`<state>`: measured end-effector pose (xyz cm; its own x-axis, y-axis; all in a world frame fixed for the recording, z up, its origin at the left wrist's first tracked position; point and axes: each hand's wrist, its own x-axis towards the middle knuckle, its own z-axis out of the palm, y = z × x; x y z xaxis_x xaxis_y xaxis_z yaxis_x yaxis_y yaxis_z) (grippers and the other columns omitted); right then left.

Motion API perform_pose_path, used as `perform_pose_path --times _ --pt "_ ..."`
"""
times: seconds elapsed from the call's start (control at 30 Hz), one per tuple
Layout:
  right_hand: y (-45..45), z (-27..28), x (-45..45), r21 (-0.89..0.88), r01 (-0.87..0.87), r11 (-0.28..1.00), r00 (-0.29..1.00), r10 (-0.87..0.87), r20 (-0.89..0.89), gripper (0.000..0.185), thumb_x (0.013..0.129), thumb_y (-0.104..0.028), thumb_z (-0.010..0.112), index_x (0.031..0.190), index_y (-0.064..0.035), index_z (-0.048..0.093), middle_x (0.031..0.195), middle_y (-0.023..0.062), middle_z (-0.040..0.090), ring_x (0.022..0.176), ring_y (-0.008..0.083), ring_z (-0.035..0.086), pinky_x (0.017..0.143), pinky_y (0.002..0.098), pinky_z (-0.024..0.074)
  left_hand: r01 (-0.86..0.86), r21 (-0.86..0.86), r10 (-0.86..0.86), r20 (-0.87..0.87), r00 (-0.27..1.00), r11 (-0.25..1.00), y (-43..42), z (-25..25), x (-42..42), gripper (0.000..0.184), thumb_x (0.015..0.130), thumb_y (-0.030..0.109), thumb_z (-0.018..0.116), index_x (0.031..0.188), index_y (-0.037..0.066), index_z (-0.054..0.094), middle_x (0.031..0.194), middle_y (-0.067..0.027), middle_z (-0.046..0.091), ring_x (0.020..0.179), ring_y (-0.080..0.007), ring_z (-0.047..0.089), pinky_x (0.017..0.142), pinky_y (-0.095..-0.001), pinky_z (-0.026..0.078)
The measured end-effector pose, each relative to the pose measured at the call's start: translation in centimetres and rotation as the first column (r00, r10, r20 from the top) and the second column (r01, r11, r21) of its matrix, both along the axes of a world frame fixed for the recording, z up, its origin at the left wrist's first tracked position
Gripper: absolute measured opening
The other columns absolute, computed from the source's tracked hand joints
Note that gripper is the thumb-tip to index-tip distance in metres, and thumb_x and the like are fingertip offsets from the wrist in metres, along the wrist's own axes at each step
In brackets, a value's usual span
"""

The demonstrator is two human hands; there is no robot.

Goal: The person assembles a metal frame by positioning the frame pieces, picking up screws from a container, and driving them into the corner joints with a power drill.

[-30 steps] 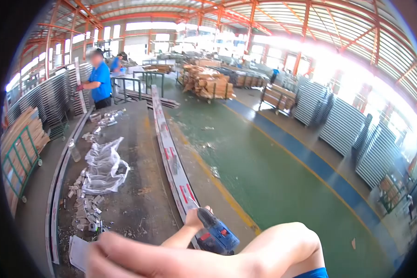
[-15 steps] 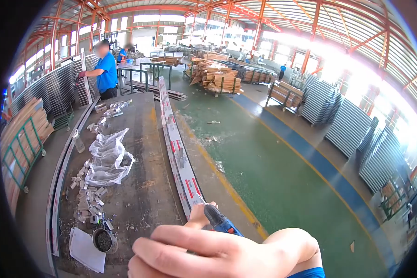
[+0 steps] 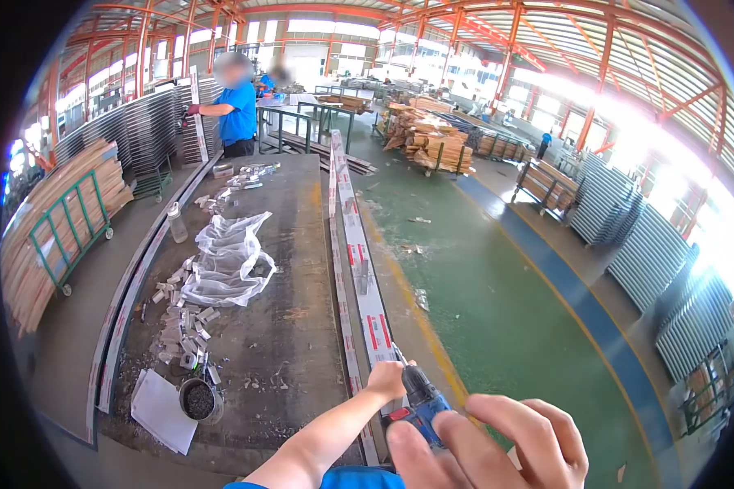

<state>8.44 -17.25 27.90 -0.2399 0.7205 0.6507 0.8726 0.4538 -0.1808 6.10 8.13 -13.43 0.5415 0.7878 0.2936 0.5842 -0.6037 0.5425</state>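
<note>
My left hand is closed at the front of a blue and black cordless drill, close by its chuck; its fingers are partly hidden. The drill's thin bit points away from me over a long metal profile with red and white printed film. A small grey metal piece stands on that profile. My right hand is large in the foreground, fingers spread, over the drill's rear end, and nothing shows in it. A second filmed profile runs alongside on the left.
On the dark worktable are crumpled white plastic, small metal pieces, a tub of screws, white paper and a bottle. A co-worker stands at its far end. Stacked wood stands beyond.
The view has swung left, so the scene sits further right. My right hand has moved right, uncovering my left forearm and more of the drill; its fingers have spread.
</note>
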Motion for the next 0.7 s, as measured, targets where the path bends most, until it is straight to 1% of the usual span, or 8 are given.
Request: perform_pose_path --times 0.07,0.1,0.17,0.2,0.23,0.27,0.47,0.7 --pt "0.5 -2.0 0.8 0.288 -0.04 0.957 0.997 0.019 0.074 0.04 0.068 -0.007 0.076 0.106 -0.0196 0.074 0.095 0.0 0.063 0.094 0.0199 0.066 0.076 0.034 0.0574 -0.021 -0.042 0.021 0.0 1.0 0.999 0.1 -0.6 0.0 0.022 0.092 0.037 0.056 0.094 0.016 0.062 0.088 -0.0116 0.074 0.085 -0.034 0.072 0.071 -0.0458 0.052" --pt "-1.2 1.3 0.6 -0.122 -0.002 0.993 0.993 0.016 0.12 0.04 0.067 -0.007 0.076 0.105 -0.0181 0.075 0.092 0.0001 0.063 0.091 0.0194 0.066 0.075 0.0342 0.057 -0.031 -0.04 0.031 0.003 1.0 0.999 0.0 -0.6 -0.1 0.022 0.092 0.037 0.056 0.094 0.016 0.062 0.088 -0.0116 0.074 0.085 -0.034 0.072 0.071 -0.0458 0.052" --pt "0.2 -0.8 2.4 0.124 -0.2 0.972 0.964 0.172 0.205 0.042 0.064 -0.007 0.076 0.105 -0.0168 0.076 0.087 0.0012 0.062 0.088 0.0204 0.067 0.072 0.0346 0.0564 -0.039 0.033 0.039 0.002 0.999 0.999 -0.1 -0.4 0.0 0.027 0.094 0.034 0.055 0.096 0.011 0.068 0.082 -0.0159 0.074 0.079 -0.036 0.074 0.066 -0.0492 0.057" --pt "1.4 -1.3 2.8 0.158 -0.21 0.965 0.971 0.187 0.151 0.027 0.076 -0.007 0.078 0.102 -0.0101 0.073 0.086 0.0024 0.064 0.08 0.0181 0.065 0.068 0.0319 0.054 -0.047 0.001 0.047 -0.021 0.999 0.999 -0.5 0.1 0.1 0.027 0.094 0.035 0.055 0.096 0.011 0.069 0.083 -0.0159 0.074 0.079 -0.0361 0.074 0.067 -0.0493 0.057" --pt "4.2 -3.7 4.9 0.164 -0.263 0.951 0.946 0.221 0.237 0.037 0.085 -0.007 0.075 0.12 -0.0079 0.064 0.082 0.0045 0.066 0.072 0.0191 0.066 0.069 0.0325 0.055 -0.058 -0.026 0.057 -0.042 0.997 0.998 -0.6 0.7 0.0 0.028 0.094 0.035 0.056 0.096 0.011 0.069 0.084 -0.0158 0.074 0.08 -0.0361 0.074 0.067 -0.0494 0.057" --pt "5.3 -4.8 4.8 0.112 -0.16 0.981 0.972 0.137 0.188 0.048 0.072 -0.009 0.082 0.118 -0.0072 0.069 0.088 0.0075 0.068 0.075 0.0277 0.066 0.071 0.0397 0.0566 -0.066 0.065 0.07 -0.068 0.995 0.996 -0.6 0.8 -0.3 0.028 0.093 0.037 0.056 0.096 0.012 0.07 0.083 -0.0156 0.074 0.08 -0.0364 0.074 0.068 -0.0494 0.057" --pt "10.1 -16.4 7.4 -0.285 0.255 0.924 0.951 -0.187 0.247 0.08 0.09 -0.059 0.069 0.139 0.0011 0.049 0.118 0.0207 0.064 0.107 0.038 0.065 0.088 0.0477 0.0543 -0.045 -0.09 0.044 -0.011 0.999 0.995 -1.3 2.8 -1.3 0.035 0.091 0.041 0.058 0.097 0.011 0.072 0.091 -0.0163 0.075 0.09 -0.0367 0.073 0.076 -0.0485 0.058" --pt "9.3 -18.7 8.3 -0.457 0.237 0.858 0.968 -0.248 0.037 0.087 0.091 -0.064 0.065 0.142 0.0036 0.044 0.127 0.0252 0.061 0.11 0.0398 0.066 0.091 0.0475 0.0545 -0.059 -0.082 0.061 0.028 0.998 0.995 -1.3 2.2 -1.0 0.036 0.087 0.039 0.059 0.083 0.006 0.073 0.083 -0.0195 0.073 0.084 -0.0386 0.073 0.074 -0.0489 0.058"
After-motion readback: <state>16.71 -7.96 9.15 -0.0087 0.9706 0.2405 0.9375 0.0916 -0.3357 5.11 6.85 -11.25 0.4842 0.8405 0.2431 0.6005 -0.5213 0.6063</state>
